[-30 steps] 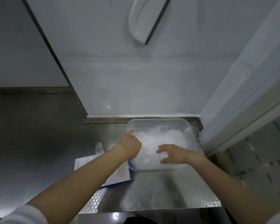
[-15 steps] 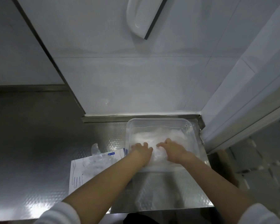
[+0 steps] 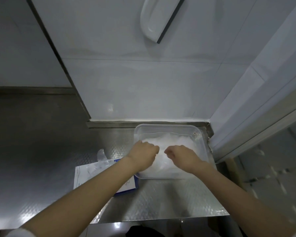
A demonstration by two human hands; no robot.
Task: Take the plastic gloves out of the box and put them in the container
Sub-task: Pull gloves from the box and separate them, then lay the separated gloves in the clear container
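Left hand (image 3: 143,156) and right hand (image 3: 182,156) curled on plastic gloves (image 3: 178,141) inside container (image 3: 167,126)

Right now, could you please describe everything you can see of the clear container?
The container is a clear, rectangular plastic tub with rounded corners and a lipped rim, lidless and upright. It sits on the steel counter in the corner by the tiled wall, its near left corner beside the glove box. A heap of translucent gloves lies in it; the left hand and right hand rest in the heap, fingers curled.

Bare forearms (image 3: 85,190) end in seemingly white sleeves (image 3: 19,233).
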